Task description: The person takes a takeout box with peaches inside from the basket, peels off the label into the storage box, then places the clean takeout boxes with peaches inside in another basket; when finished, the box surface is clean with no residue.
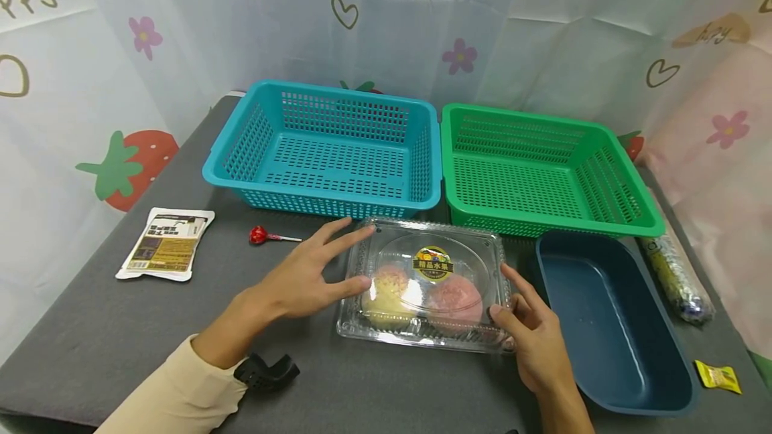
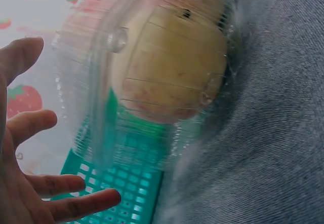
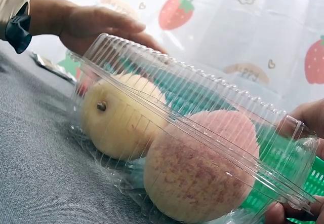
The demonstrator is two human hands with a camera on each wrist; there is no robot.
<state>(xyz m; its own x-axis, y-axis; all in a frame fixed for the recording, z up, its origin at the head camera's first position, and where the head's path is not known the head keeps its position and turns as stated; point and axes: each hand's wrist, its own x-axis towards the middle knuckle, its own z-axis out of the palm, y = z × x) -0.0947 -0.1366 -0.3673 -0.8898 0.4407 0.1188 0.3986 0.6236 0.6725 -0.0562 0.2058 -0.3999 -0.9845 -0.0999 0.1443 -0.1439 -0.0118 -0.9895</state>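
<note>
Fingers of the left hand are spread wide beside a clear plastic box, gripping nothing; whether a tip touches it I cannot tell. The right hand has thumb and fingers bent round the box's right edge. The box lies on the table in front of a blue basket and a green basket, just left of a dark tub, with a yellow fruit and a pink fruit inside.

If only the right side were raised, the box would probably tip and the fruits roll left; thin plastic could bend and spring the lid. An outward swing of the right hand might knock the tub.

The right wrist view crops the right hand, so the firmness of its hold is unclear; the lid's catch cannot be made out.
</note>
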